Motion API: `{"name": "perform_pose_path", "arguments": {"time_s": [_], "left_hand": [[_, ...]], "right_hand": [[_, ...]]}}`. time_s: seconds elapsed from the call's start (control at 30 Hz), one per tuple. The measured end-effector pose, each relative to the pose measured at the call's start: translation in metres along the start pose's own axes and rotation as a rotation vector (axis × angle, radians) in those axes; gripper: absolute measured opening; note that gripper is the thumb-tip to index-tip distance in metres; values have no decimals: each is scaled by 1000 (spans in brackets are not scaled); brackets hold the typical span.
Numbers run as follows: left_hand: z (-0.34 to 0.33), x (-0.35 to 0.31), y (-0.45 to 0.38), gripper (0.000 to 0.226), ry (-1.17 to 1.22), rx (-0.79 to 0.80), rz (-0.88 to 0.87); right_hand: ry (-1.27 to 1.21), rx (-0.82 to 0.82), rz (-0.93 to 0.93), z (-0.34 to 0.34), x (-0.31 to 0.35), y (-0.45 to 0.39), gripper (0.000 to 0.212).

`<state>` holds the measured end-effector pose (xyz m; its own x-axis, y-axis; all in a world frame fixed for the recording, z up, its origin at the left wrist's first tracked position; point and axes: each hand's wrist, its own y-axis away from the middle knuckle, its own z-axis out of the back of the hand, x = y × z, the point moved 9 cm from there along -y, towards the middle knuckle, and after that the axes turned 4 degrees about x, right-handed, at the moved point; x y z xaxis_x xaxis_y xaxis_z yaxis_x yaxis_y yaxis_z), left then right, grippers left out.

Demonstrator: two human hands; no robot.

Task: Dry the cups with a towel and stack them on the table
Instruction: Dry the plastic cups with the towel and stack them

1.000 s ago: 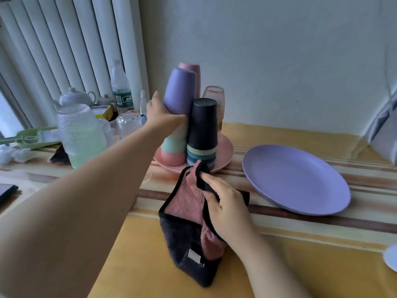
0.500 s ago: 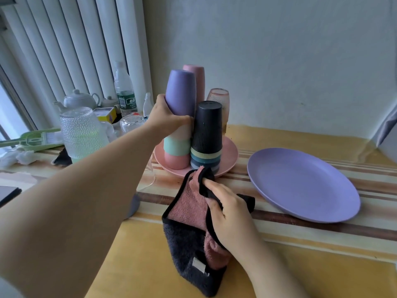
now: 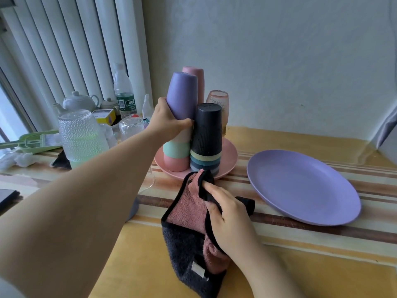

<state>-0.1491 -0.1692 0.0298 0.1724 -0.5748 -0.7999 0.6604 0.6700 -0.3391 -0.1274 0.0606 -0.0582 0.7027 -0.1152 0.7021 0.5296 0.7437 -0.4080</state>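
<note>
Upturned cups stand in stacks on a pink plate. My left hand grips the purple cup on top of the left stack, above a green and a pink cup. Beside it stands a stack topped by a black cup, with a taller pink cup and a textured glass behind. My right hand holds a pink and dark towel over the table in front of the plate.
A large purple plate lies to the right on the striped yellow tablecloth. At the left stand a dimpled glass jug, an upturned glass, a water bottle, a teapot and a green tool.
My left hand has closed round the purple cup, its thumb and fingers now wrapping the lower body. The right hand and towel have hardly moved.
</note>
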Motion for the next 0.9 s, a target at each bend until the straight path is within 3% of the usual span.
{"name": "perform_pose_path", "arguments": {"time_s": [0.23, 0.43, 0.7, 0.8, 0.9], "left_hand": [[10, -9, -1, 70, -84, -23, -94], [18, -15, -4, 77, 183, -27, -43], [52, -67, 29, 73, 222, -95, -164], [51, -69, 77, 69, 201, -57, -174], [25, -47, 129, 75, 311, 103, -57]], "right_hand": [[-5, 7, -14, -3, 0, 0, 46], [2, 11, -17, -3, -1, -1, 45], [1, 15, -35, 0, 3, -1, 45], [-55, 4, -90, 4, -1, -1, 44], [-169, -113, -149, 17, -6, -1, 39]]}}
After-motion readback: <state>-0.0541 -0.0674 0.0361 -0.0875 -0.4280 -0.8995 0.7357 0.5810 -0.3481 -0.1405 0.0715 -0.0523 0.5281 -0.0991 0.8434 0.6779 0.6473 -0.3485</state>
